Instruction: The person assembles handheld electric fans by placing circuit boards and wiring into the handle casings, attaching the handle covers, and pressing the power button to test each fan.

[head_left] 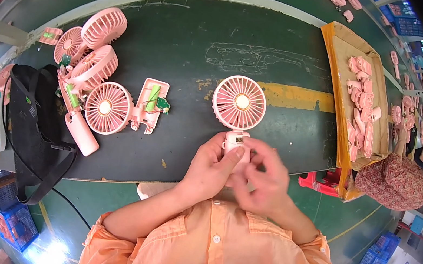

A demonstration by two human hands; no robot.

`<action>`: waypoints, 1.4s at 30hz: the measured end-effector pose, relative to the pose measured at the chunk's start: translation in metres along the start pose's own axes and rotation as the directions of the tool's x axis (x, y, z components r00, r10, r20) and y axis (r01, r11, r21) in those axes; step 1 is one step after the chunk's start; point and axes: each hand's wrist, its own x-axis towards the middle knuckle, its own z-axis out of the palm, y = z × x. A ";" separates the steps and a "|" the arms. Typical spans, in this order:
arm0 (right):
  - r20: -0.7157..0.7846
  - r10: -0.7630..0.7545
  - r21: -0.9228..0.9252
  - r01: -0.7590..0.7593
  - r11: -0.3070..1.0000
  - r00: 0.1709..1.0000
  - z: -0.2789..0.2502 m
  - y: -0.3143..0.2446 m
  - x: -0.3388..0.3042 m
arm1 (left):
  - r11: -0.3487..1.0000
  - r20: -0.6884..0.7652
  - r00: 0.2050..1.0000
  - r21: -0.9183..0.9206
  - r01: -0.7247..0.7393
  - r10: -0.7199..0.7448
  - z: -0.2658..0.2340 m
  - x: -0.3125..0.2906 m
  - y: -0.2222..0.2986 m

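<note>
A pink handheld fan (239, 102) stands out over the table's front part, its round grille pointing away from me. My left hand (210, 166) is closed around its handle, the thumb lying across the front below a small dark display (240, 140). Close against the handle's right side is my right hand (264, 178), its fingers bent and smeared by motion. Whether those fingers touch the handle or hold anything cannot be made out. The handle's lower end is hidden behind my hands.
Several part-assembled pink fans (107, 108) with exposed green batteries lie to the left, beside a black bag (35, 105). At right, a cardboard tray (336, 68) holds pink handle parts. Another person's patterned sleeve (395, 181) is beyond it. A conveyor with fan parts runs behind.
</note>
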 end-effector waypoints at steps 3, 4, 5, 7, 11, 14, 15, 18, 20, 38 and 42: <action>-0.078 0.023 0.079 -0.017 0.997 0.997 -0.018 0.014 0.015 | 0.993 0.091 0.996 -0.117 0.015 -0.004 0.002 -0.003 0.010; 0.033 0.123 0.162 -0.126 0.979 0.992 -0.022 0.017 0.021 | 0.987 0.151 0.988 -0.161 0.007 0.018 0.003 -0.003 0.012; 0.147 0.203 0.227 -0.232 0.946 0.968 -0.025 0.018 0.027 | 0.979 0.216 0.975 -0.205 -0.005 0.050 0.004 -0.001 0.015; 0.253 0.313 0.530 -0.402 0.747 0.915 -0.024 0.018 0.026 | 0.987 0.269 0.961 -0.159 -0.017 0.060 0.003 0.005 0.013; 0.390 0.406 0.757 -0.539 0.370 0.826 -0.019 0.030 0.028 | 0.994 0.319 0.944 -0.095 -0.062 0.089 0.002 0.016 0.015; 0.368 0.433 0.810 -0.512 0.286 0.823 -0.023 0.036 0.040 | 0.993 0.331 0.939 -0.099 -0.065 0.094 0.010 0.030 0.026; 0.364 0.422 0.809 -0.506 0.298 0.830 -0.027 0.038 0.048 | 0.992 0.332 0.937 -0.100 -0.080 0.109 0.012 0.037 0.031; 0.266 0.420 0.712 -0.471 0.522 0.868 -0.043 0.054 0.094 | 0.964 0.239 0.940 -0.167 -0.209 0.245 0.026 0.064 0.041; 0.209 0.485 0.632 -0.496 0.595 0.849 -0.053 0.077 0.144 | 0.837 0.181 0.879 0.272 -0.476 0.441 0.015 0.086 0.035; -0.476 0.332 -0.600 -0.576 0.554 0.815 -0.058 0.322 0.350 | 0.618 0.223 0.820 0.562 -0.550 0.527 0.002 0.110 0.034; -0.502 -0.044 -0.493 -0.244 0.835 0.864 -0.050 0.339 0.393 | 0.637 0.236 0.828 0.544 -0.546 0.508 0.005 0.111 0.035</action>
